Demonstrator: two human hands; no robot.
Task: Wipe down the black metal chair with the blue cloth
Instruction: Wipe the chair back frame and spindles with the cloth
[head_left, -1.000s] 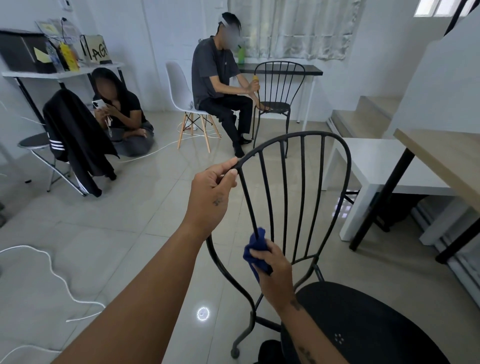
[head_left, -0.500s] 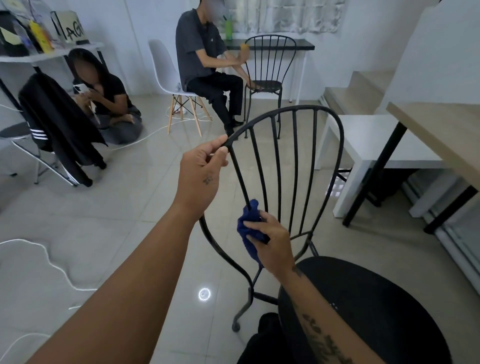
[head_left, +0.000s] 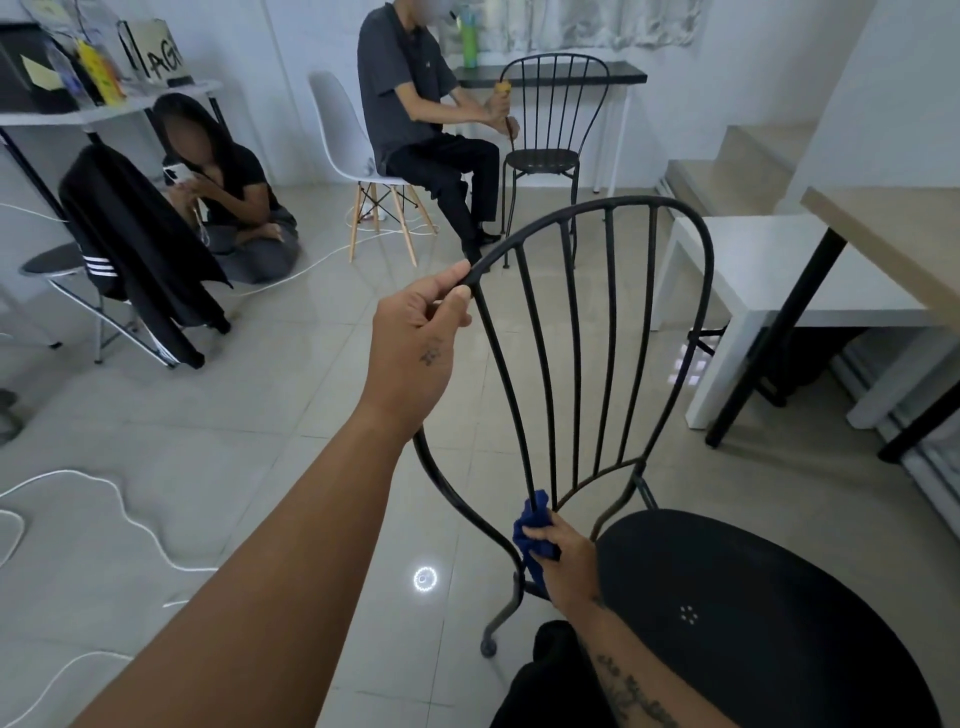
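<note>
The black metal chair (head_left: 613, 332) stands in front of me, its round seat at the lower right and its arched, barred back facing me. My left hand (head_left: 415, 348) pinches the upper left of the back's curved frame. My right hand (head_left: 566, 561) grips the bunched blue cloth (head_left: 532, 530) around the bottom of the leftmost bar, just above the seat's edge. Part of the cloth is hidden inside my fist.
A white low table (head_left: 769, 291) and a wooden desk with black legs (head_left: 893, 234) stand to the right. Two people sit behind, one by a second black chair (head_left: 550, 119). White cables (head_left: 119, 514) snake over the tiled floor on the left, near a jacket-draped chair (head_left: 130, 244).
My right hand has slid the blue cloth down the bar, from mid-height to its bottom near the seat. My left hand keeps its hold on the frame.
</note>
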